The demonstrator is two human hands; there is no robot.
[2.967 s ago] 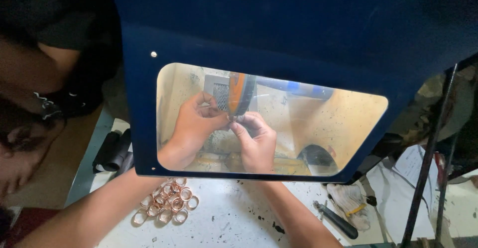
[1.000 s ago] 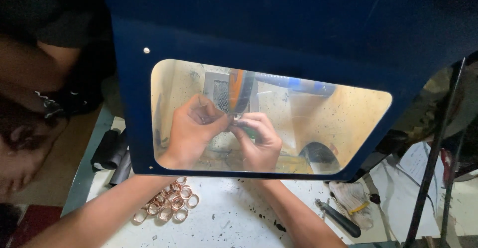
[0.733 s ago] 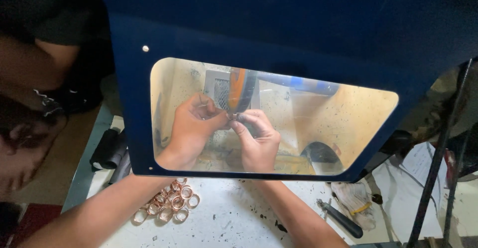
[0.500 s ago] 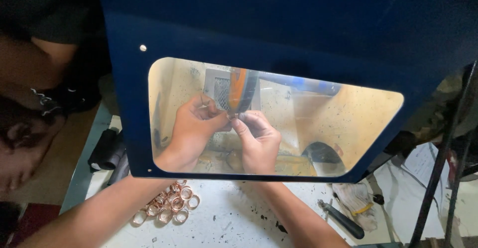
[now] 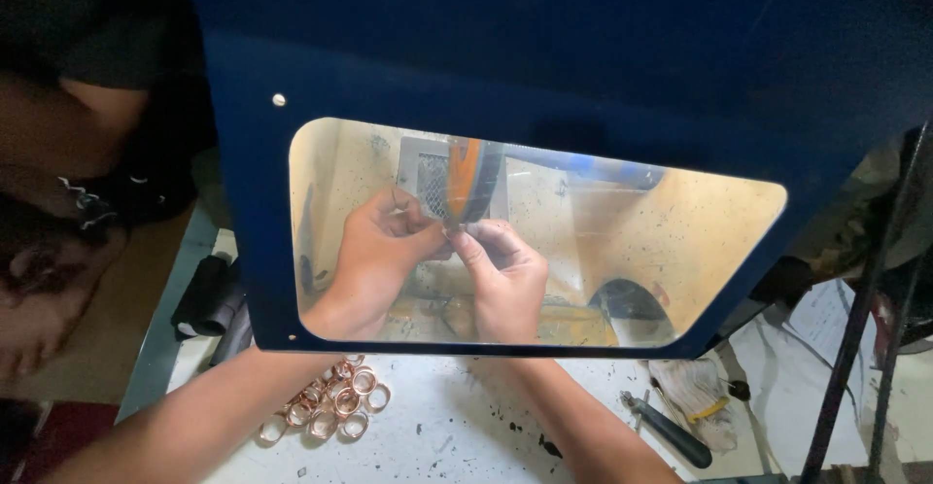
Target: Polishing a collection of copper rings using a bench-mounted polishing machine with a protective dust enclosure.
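Note:
Through the clear window of a dark blue shield [image 5: 544, 66] I see both hands under an orange and dark wheel [image 5: 466, 178]. My left hand [image 5: 374, 256] and my right hand [image 5: 501, 275] pinch a small piece together, fingertips touching, right at the wheel's lower edge. The piece is too small and hidden by fingers to identify. A pile of several copper-coloured rings [image 5: 330, 401] lies on the white bench beside my left forearm.
Another person sits at the left edge [image 5: 58, 212]. Dark cylinders [image 5: 209, 299] lie by the bench's left side. Black-handled pliers [image 5: 671, 431] and a cloth with a yellow item [image 5: 695, 411] lie at the right. Black metal legs [image 5: 855, 328] stand far right.
The view has shifted slightly, the shield window sliding a little. Both hands stay together at the wheel, making only small finger movements.

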